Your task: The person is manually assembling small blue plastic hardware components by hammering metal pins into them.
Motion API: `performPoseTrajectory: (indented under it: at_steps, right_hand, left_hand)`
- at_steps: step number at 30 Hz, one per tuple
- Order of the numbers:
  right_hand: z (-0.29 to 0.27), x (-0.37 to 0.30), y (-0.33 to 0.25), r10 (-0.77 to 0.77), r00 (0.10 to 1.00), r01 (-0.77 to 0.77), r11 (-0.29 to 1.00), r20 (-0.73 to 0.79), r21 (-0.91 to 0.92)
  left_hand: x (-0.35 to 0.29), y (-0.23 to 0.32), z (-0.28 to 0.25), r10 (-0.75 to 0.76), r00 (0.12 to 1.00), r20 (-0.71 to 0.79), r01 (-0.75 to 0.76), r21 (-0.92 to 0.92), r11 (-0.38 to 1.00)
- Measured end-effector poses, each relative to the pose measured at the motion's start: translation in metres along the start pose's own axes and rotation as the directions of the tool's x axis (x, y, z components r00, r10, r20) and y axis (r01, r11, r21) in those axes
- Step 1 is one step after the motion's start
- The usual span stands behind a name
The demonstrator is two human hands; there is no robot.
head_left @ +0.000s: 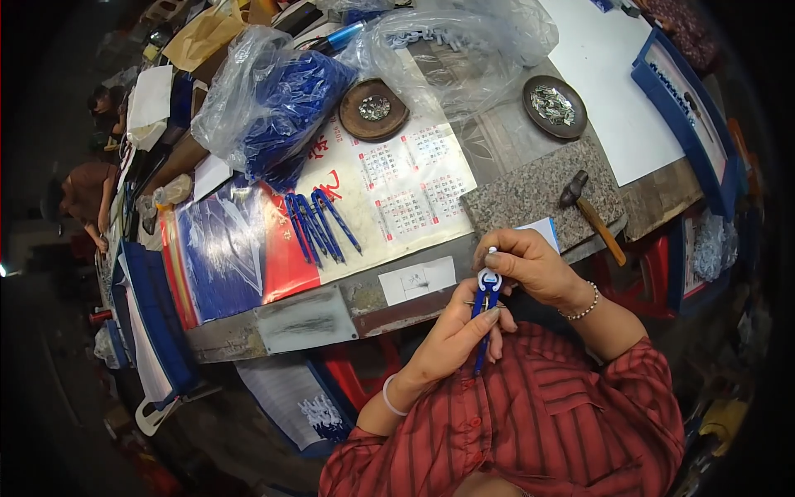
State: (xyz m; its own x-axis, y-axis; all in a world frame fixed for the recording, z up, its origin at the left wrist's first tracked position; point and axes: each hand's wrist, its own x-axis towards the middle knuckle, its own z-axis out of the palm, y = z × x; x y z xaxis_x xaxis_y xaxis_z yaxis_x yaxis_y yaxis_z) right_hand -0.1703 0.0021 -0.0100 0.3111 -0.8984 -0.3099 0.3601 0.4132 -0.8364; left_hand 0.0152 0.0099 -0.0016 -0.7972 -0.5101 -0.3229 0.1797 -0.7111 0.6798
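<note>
One blue drawing compass (490,282) with white head: positioned off the near edge of the table (377,323), in front of a red shirt (431,431) with dark stripes, its legs close together and pointing down toward the shirt. Left hand (451,335), white bangle (392,397) at wrist: fingers closed around the compass legs, thumb lying across them. Right hand (538,269), beaded bracelet (585,303) at wrist: thumb and fingers pinched at the white top of the same compass. On the table: a group of blue compass-like pieces (319,225), lying side by side on a printed calendar sheet (406,211); one brown dish (352,126) of small, round, shiny parts; one dark dish (534,87) of slim metal pieces; one speckled stone slab (513,190), bearing a hammer (573,189) whose wooden handle reaches past the slab's near edge; one clear plastic bag (290,116) of blue parts; one small white card (418,280) with a dark drawing, near the front edge; one large white sheet (613,91) at the right. Blue trays: one (675,108) at the right end, one (157,327) at the left, one (310,406) below the front edge, containing white pieces (321,412).
</note>
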Motion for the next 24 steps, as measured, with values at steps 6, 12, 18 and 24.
performPoseTrajectory:
  at_steps: [6, 12, 18, 24]
  right_hand:
    - [0.007, 0.001, -0.003, -0.025, 0.999, 0.025, 1.0, -0.026, 0.0]
    - [0.012, -0.001, 0.003, -0.03, 0.994, 0.037, 0.997, -0.103, 0.067]
    - [0.012, -0.002, 0.009, -0.038, 0.987, 0.051, 0.995, -0.156, 0.081]
    - [0.011, -0.001, 0.009, -0.029, 0.989, 0.041, 0.996, -0.143, 0.08]
  left_hand:
    - [0.001, 0.0, 0.001, 0.023, 1.0, 0.004, -0.023, -0.018, 1.0]
    - [0.001, -0.002, 0.001, 0.03, 0.999, -0.024, -0.031, -0.02, 0.999]
    - [0.002, -0.003, 0.0, 0.041, 0.999, -0.026, -0.042, -0.007, 0.999]
    - [0.001, -0.004, 0.0, 0.041, 0.999, -0.03, -0.042, 0.0, 0.999]
